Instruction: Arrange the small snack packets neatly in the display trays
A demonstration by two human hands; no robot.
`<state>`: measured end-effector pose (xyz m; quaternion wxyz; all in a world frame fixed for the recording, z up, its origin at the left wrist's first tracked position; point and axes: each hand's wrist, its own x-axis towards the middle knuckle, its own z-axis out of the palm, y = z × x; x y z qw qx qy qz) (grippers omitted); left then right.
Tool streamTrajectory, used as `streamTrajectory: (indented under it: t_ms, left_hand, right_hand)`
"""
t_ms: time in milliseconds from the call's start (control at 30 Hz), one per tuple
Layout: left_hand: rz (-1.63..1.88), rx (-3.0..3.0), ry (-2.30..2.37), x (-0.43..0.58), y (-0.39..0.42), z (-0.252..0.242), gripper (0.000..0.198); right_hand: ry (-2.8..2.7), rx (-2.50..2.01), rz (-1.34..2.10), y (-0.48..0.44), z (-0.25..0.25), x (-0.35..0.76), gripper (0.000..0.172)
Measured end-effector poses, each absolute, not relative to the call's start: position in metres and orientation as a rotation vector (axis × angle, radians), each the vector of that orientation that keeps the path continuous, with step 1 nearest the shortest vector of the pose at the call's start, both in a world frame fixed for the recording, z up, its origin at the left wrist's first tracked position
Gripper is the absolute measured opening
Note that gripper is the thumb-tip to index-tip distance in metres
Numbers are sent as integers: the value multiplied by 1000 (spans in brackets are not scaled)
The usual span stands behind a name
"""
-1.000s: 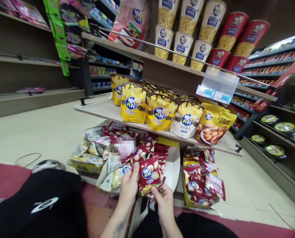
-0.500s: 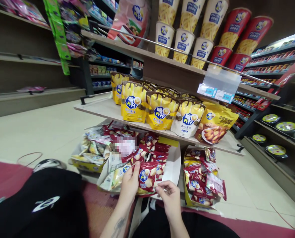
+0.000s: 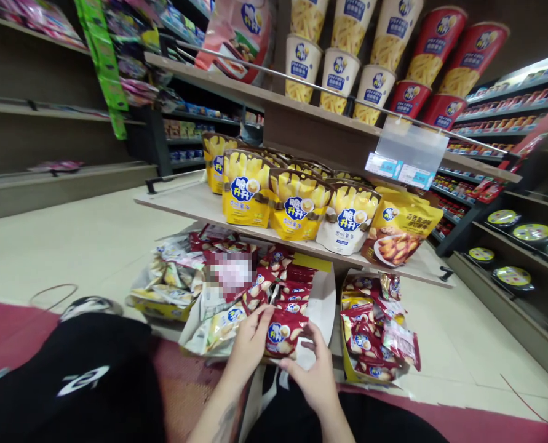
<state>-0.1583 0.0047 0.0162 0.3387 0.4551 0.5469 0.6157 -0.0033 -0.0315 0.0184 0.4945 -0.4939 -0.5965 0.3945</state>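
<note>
Head, red packet (image 3: 287, 343), 脆升升 label (image 3: 276, 333)

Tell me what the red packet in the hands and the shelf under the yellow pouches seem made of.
The red packet: probably thin plastic film, perhaps foil, semi-glossy; it shows a slight sheen.
The shelf: wood or laminated board, cannot tell which, matt; it is flat, straight-edged and dull.

Pale floor (image 3: 84, 252) bright, left shelving (image 3: 29, 80) dim; edges stretched wide-angle, far shelves (image 3: 508, 117) soft (pixelated patch (image 3: 231, 272) near centre).
</note>
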Motion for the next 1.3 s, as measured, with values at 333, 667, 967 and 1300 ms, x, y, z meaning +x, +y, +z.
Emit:
streamTrajectory:
  t_ms: [333,667,967,1300]
  left_hand:
    - [1692,1115,1436,-188,6,19,55]
    - [1753,1049,1468,-190,2,28,55]
    - [1646,1406,1695,-202,17,-3,37]
    - [1219,1766,1988,-182,32,-52,53]
  right_hand:
    - [-1535,-1552,760,33,3,28,27]
    - [-1681,-1686,981,71,-31,-4,49]
    - [-1749,-1997,802,55,-28,-3,61]
    - [-1719,-1890,671,27,-21,0,99]
